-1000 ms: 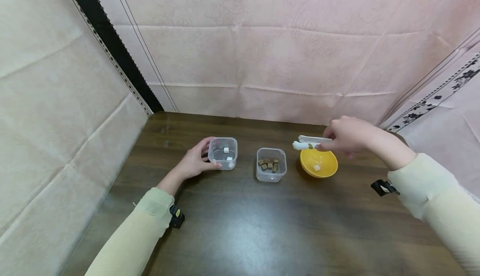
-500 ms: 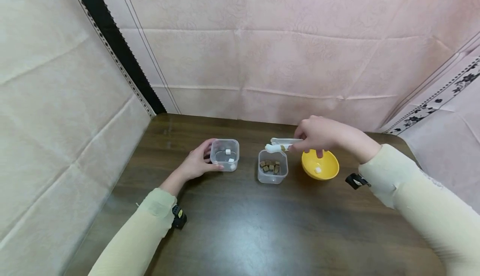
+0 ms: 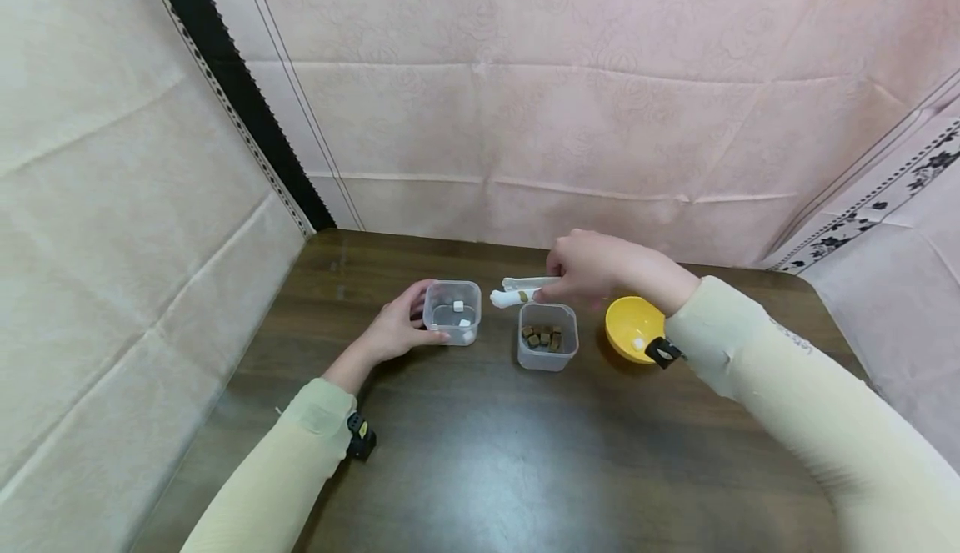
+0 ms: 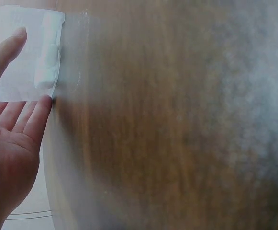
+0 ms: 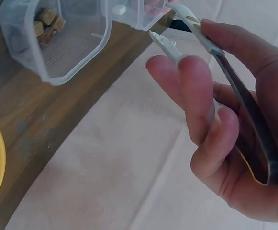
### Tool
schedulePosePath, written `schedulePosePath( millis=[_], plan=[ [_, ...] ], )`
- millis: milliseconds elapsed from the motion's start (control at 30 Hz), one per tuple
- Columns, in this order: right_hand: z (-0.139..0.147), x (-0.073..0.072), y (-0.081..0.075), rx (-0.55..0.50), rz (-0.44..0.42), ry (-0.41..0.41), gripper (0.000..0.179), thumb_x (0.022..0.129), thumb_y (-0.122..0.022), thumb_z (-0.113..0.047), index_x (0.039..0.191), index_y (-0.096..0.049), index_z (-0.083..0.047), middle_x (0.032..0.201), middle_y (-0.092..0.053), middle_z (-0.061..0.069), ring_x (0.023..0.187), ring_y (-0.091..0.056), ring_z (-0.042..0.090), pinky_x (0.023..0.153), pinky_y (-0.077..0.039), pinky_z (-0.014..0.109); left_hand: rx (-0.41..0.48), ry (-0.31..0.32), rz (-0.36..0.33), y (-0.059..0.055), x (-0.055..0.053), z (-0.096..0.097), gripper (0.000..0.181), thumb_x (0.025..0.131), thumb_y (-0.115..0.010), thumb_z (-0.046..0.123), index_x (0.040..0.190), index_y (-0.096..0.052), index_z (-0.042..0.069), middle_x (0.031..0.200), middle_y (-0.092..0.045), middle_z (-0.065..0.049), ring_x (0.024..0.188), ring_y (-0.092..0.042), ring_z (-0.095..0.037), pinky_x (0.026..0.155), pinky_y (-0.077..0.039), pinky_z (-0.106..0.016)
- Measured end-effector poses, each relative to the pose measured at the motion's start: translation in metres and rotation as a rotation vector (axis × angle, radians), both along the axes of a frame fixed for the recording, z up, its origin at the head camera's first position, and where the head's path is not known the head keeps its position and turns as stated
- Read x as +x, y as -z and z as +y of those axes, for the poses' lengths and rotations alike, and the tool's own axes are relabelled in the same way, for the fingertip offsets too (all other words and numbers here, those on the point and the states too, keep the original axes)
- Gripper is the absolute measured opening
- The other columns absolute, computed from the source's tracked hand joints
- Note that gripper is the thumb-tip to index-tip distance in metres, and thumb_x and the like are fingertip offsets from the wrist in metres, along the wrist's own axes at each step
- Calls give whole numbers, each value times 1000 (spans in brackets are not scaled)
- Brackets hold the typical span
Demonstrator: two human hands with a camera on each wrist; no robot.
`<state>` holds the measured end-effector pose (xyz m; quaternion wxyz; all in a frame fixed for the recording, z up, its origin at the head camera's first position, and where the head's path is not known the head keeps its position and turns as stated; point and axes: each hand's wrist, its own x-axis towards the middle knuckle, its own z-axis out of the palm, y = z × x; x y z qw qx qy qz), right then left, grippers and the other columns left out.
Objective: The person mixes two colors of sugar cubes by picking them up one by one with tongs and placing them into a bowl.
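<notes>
My left hand (image 3: 397, 325) holds a clear plastic container (image 3: 452, 293) by its left side, thumb in front and fingers behind. A few white cubes (image 3: 458, 306) lie in it; in the left wrist view they blur together through the wall (image 4: 47, 60). My right hand (image 3: 588, 268) grips a pair of tongs (image 3: 513, 296) with white tips and dark metal arms (image 5: 246, 103). Its tips are apart, with nothing seen between them, pointing left above the gap between the two containers. Below the right hand, a second clear container (image 3: 546, 361) holds several brown cubes (image 3: 543, 338).
A yellow bowl (image 3: 628, 317) with a white cube (image 3: 638, 344) stands right of the containers, partly behind the right wrist's black camera (image 3: 663, 352). Everything rests on a dark wooden table (image 3: 480, 444). Pale cloth (image 3: 555, 136) hangs along the table's back edge.
My right hand has carried the tongs left, from over the yellow bowl, past the brown cubes' container, towards the left one. My left hand keeps its hold on its container.
</notes>
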<state>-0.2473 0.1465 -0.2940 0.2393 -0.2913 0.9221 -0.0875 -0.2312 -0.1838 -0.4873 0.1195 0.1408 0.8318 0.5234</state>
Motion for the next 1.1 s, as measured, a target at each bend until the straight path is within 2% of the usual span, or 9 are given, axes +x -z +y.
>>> schedulePosePath(
  millis=[333,567,833,1100],
  plan=[
    [-32,-10,6,53,73,-94,32,96,-69,-31,69,-61,-16,58,-64,-1,47,-64,16,42,-44,21,-16,-4,-1,-1,0,1,93,86,-93,15,161,-38,16,163,-44,-16,151,-45,-37,115,-50,-50],
    [-50,-14,9,122,136,-108,29,92,-70,-30,67,-59,-18,55,-63,-4,46,-61,11,42,-38,23,-20,1,2,-2,-1,1,93,85,-93,13,161,-38,16,164,-44,-16,151,-45,-37,115,-50,-49],
    [-66,-17,11,217,162,-120,24,94,-70,-35,80,-68,-15,61,-67,-5,53,-65,12,51,-46,29,-18,7,5,-3,-1,1,94,86,-93,14,161,-37,14,164,-43,-16,151,-45,-36,115,-50,-50],
    [-77,-20,15,262,188,-132,24,96,-72,-38,91,-69,-14,79,-70,-1,56,-66,12,55,-50,31,-9,6,6,-4,1,1,93,86,-92,13,161,-37,14,163,-45,-16,150,-46,-36,115,-49,-51]
  ],
)
